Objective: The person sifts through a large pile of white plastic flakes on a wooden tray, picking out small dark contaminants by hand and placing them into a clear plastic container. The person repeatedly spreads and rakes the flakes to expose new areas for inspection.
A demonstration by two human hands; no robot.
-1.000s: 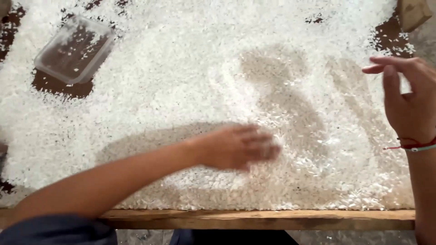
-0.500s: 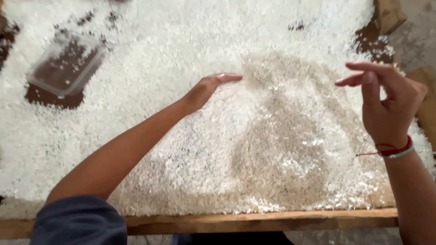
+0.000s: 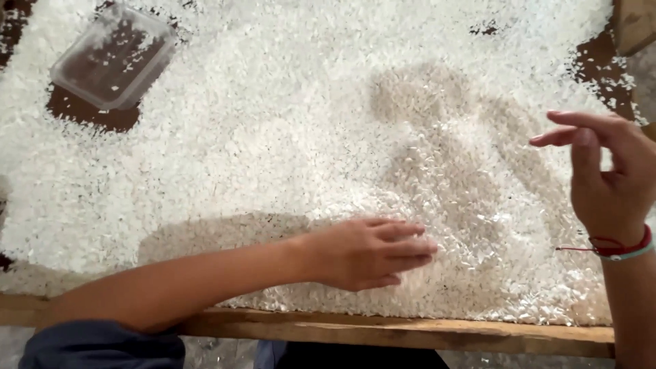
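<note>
Far left, upper corner: a clear plastic container [image 3: 113, 58], rectangular with rounded corners, lying tilted on the grain, thin-walled and glossy, a few white grains scattered inside over a dark bottom. Beside and below it, patches of bare dark brown board [image 3: 82, 109] showing through.

Everywhere across the surface: white rice [image 3: 273, 137], small oblong grains, dry and loose, spread in a wide uneven layer, thinner and speckled dark toward the left edge, thicker and ridged at centre. Along the near side, a rough wooden edge [image 3: 410, 331], pale brown, worn and splintery.

Lower left to centre: a bare forearm out of a dark blue sleeve [image 3: 102, 345], ending in the left hand [image 3: 372, 253], palm down, lying flat on the rice near the wooden edge, fingers straight and held close together, pointing right, tips touching the grains, nothing pinched. Soft grey shadow on the rice behind the arm.

Centre right: a larger grey shadow over a smoothed, shallow hollow in the grain.

Far right: the right hand [image 3: 605, 178] raised clear of the rice, upright, fingers loosely spread and pointing left, thumb apart, holding nothing visible. At the wrist, a thin red cord and a pale bracelet [image 3: 618, 249].

Top right corner: a block of brown wood [image 3: 635, 24].
</note>
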